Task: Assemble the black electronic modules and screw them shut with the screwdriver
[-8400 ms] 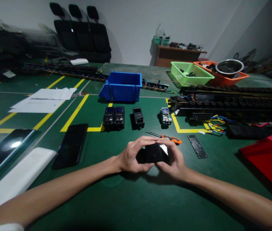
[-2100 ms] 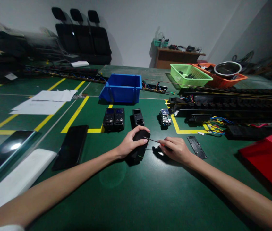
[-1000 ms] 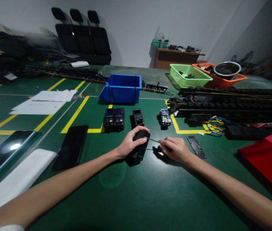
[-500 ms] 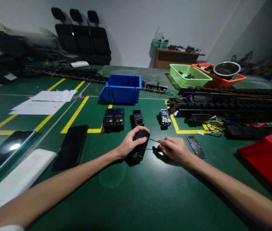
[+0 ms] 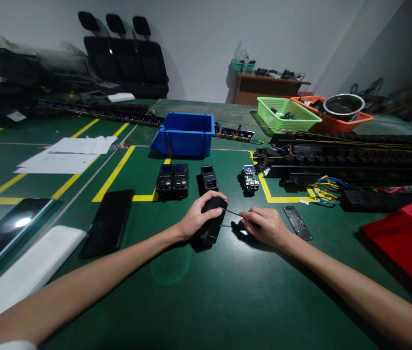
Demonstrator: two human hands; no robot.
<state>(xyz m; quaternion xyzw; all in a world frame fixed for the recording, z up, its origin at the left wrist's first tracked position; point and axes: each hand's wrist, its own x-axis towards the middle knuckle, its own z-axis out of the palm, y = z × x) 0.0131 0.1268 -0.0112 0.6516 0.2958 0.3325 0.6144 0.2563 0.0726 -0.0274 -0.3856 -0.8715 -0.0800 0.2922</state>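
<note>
My left hand (image 5: 203,214) grips a black box-shaped case (image 5: 213,225) on the green table. In my right hand (image 5: 264,224) is a thin screwdriver (image 5: 232,212), its tip touching the upper right side of the case. Beyond the case stands a single black module (image 5: 209,178), with a pair of similar modules (image 5: 172,180) to its left. An uncased circuit board unit (image 5: 250,179) stands behind my right hand. A flat dark cover plate (image 5: 297,222) lies to the right of that hand.
Behind the modules sits a blue bin (image 5: 184,135). Black rails (image 5: 337,158) and wires (image 5: 326,189) lie at the right, near a red bin (image 5: 410,238). At left are phones (image 5: 107,222), a white object (image 5: 27,272) and papers (image 5: 63,155). A person is at the far left.
</note>
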